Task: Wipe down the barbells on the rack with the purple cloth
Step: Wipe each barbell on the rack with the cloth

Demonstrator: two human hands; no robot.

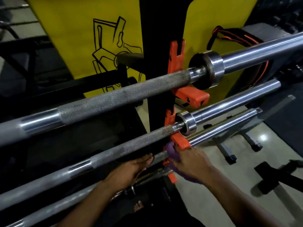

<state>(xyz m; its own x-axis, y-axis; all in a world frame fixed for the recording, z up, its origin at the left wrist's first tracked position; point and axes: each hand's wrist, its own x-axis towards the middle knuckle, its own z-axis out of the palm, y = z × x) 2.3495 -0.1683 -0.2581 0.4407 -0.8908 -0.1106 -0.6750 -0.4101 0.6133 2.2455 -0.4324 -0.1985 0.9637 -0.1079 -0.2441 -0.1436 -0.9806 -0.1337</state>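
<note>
My right hand was curled around the purple cloth, bunching it against the third barbell down the rack, right where that bar met its orange hook. Part of the cloth poked out above my fingers and a strip of it trailed below my palm toward my wrist. My left hand lay just to the left of the right one, fingers fairly straight and reaching forward under the second barbell, the fingertips at the third bar's shaft; I could not tell whether they closed on it.

Above both hands the second barbell ran from lower left to upper right, its knurled grip directly over my left hand and its chrome collar up and to the right of the cloth. Higher still, the top barbell sat in another orange hook on the black upright, well above my hands. Below my hands another bar slanted across the lower left.

Behind the upright stood a yellow panel with black line drawing. Far to the right of my right hand, a bench's metal legs stood on the pale floor.
</note>
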